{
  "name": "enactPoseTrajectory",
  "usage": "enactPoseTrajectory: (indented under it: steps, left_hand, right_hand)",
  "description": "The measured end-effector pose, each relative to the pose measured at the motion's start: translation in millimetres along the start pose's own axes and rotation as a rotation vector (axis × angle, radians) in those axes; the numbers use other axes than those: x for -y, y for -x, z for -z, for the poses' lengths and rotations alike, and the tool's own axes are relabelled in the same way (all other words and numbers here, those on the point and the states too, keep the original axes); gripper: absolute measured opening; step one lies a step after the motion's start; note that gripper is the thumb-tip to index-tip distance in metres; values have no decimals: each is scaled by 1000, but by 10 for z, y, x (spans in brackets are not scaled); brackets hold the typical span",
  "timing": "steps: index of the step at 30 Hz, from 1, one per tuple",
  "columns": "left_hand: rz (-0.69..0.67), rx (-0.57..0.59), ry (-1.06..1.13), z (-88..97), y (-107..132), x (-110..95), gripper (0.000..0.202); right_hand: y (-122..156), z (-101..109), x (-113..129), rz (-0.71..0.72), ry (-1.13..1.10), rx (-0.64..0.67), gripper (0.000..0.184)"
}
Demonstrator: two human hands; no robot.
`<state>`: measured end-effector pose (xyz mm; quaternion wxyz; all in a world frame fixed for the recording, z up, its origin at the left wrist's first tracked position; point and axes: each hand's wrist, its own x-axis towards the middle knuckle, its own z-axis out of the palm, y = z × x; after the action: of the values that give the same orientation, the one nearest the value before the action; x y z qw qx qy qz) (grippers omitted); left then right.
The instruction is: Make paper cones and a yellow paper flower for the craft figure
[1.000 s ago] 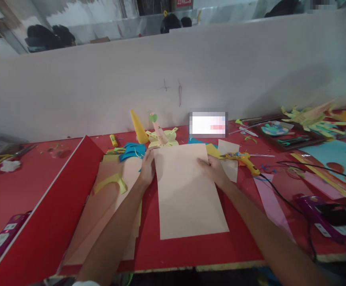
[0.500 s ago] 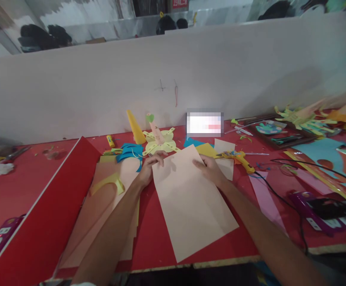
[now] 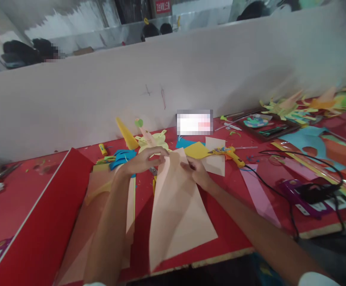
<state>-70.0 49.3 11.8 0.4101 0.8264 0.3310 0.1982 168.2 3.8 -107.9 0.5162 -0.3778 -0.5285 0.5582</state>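
A pale peach paper sheet [image 3: 175, 214] is lifted off the red table [image 3: 244, 234] at its far end and bends along its length. My left hand [image 3: 144, 159] pinches the sheet's far left corner. My right hand [image 3: 195, 171] grips the far right edge, fingers closed on the paper. The near end of the sheet rests close to the table's front edge.
Under my left arm lies a stack of peach and yellow sheets [image 3: 101, 210]. A red board [image 3: 35, 222] lies at the left. Behind the hands are a yellow cone [image 3: 125, 133], paper craft pieces [image 3: 151, 140], a glue gun [image 3: 228, 153] with black cable [image 3: 292, 222], and a pink strip [image 3: 258, 194]. A white partition [image 3: 190, 75] stands behind.
The sheet lay flat a second ago, then turned clockwise. Now both hands have lifted its far end and drawn the corners together, so it bends. The view has shifted left.
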Motion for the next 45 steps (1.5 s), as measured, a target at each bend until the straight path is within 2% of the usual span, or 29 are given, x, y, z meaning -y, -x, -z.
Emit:
enactPoseTrajectory:
  steps: [4, 7, 10, 15, 17, 21, 26, 29, 32, 35, 37, 41, 45]
  left_hand:
    - [78, 99, -30, 66, 42, -31, 23]
    - [79, 125, 15, 107, 56, -101, 27]
    - [110, 66, 2, 83, 20, -190, 33]
    - [131, -84, -113, -99, -112, -248, 32]
    - [139, -144, -133, -186, -157, -237, 30]
    - [220, -248, -224, -326, -218, -222, 24]
    - [298, -313, -304, -427, -271, -225, 27]
    - [278, -326, -254, -454, -292, -196, 24]
    - [231, -325, -97, -455, -313, -132, 12]
    - [208, -335, 3, -435, -332, -54, 13]
    - [206, -338, 15, -421, -338, -13, 15]
    - [185, -301, 40, -452, -349, 14, 21]
    - [116, -253, 19, -568, -381, -5, 25]
  right_hand:
    - [-10, 25, 70, -46, -94, 82, 42]
    - [-23, 45, 61, -10, -100, 123, 47]
    - [-30, 45, 3, 90, 16, 72, 52]
    - [30, 25, -9, 363, 424, -88, 35]
    - [84, 12, 19, 442, 586, -117, 35]
    - [175, -16, 49, 493, 814, -161, 50]
    - [200, -45, 35, 501, 937, -194, 50]
    - [199, -72, 38, 495, 887, -215, 48]
    - [200, -104, 72, 483, 784, -228, 43]
    - [199, -129, 142, 457, 599, -180, 28]
    - [191, -132, 193, 391, 415, -165, 24]
    - [143, -103, 241, 184, 96, -195, 37]
    - [82, -73, 230, 101, -17, -180, 45]
